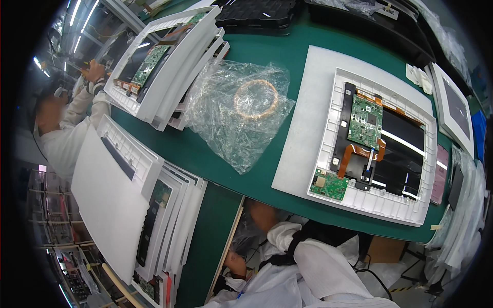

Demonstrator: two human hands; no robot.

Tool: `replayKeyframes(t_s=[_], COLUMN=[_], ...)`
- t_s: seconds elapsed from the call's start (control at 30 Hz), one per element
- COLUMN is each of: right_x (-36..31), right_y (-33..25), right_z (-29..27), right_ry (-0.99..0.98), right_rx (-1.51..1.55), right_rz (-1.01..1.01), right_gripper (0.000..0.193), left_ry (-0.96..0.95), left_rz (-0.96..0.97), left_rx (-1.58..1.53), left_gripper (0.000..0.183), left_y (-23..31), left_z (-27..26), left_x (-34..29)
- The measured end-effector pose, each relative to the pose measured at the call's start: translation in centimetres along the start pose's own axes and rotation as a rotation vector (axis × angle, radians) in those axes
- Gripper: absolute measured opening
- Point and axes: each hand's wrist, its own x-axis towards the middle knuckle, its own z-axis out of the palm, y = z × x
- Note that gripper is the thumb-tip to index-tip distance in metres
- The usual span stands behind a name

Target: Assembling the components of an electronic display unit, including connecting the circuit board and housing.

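Both my hands are low, beside the front edge of the green table. My right hand [263, 215] is partly cut off by the table edge and blurred; its fingers cannot be made out. My left hand [236, 264] is closer to me, fingers curled, and what they hold, if anything, is hidden. Crumpled clear plastic [243, 234] lies between the two hands. On the table to the right, a white panel housing [322, 154] rests on a white foam sheet [296, 149]. Inside it are a green circuit board [365, 120], a smaller board [328, 185] and orange ribbon cables [349, 154].
A clear plastic bag [215, 118] with a roll of tape [237, 105] lies mid-table. White housings are stacked at the far left [169, 77] and near left [108, 200]. Another person's hand [94, 71] is beyond them. Black trays [257, 15] stand at the back.
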Motion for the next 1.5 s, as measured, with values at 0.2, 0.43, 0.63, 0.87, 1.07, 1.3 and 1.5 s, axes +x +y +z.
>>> replayKeyframes(t_s=[0.2, 0.43, 0.63, 0.87, 1.07, 1.3, 1.5], right_x=[0.3, -1.4, -1.7, -1.1, -1.7, -1.4, -0.5], right_y=[-0.3, 2.7, -2.1, -1.7, -2.0, -2.6, 2.6], right_z=[1.5, 3.7, -1.5, -2.6, -1.1, 0.0, -0.5], right_ry=[-0.001, -0.326, 0.102, -0.683, 0.039, -0.278, -0.644], right_rx=[-0.124, -0.204, -0.249, 0.105, 0.014, -0.093, 0.255], right_rz=[0.291, 0.432, -0.073, 0.462, -0.289, 0.36, 0.412], right_gripper=[0.03, 0.032, 0.026, 0.036, 0.034, 0.033, 0.049], left_ry=[0.098, 0.113, 0.105, 0.222, 0.135, 0.376, 0.166], left_rz=[-0.126, -0.214, -0.188, -0.276, -0.212, -0.237, -0.313], left_rx=[-0.03, -0.11, -0.051, -0.067, 0.057, -0.096, 0.029], left_gripper=[0.026, 0.025, 0.023, 0.019, 0.02, 0.016, 0.019], left_y=[1.2, 0.5, -0.5, -2.0, -0.1, -6.6, -2.8], left_z=[0.4, -0.6, -1.4, -1.5, -1.4, -1.4, -2.0], left_x=[-0.4, -0.6, -1.2, -1.2, -0.6, -1.9, -1.4])
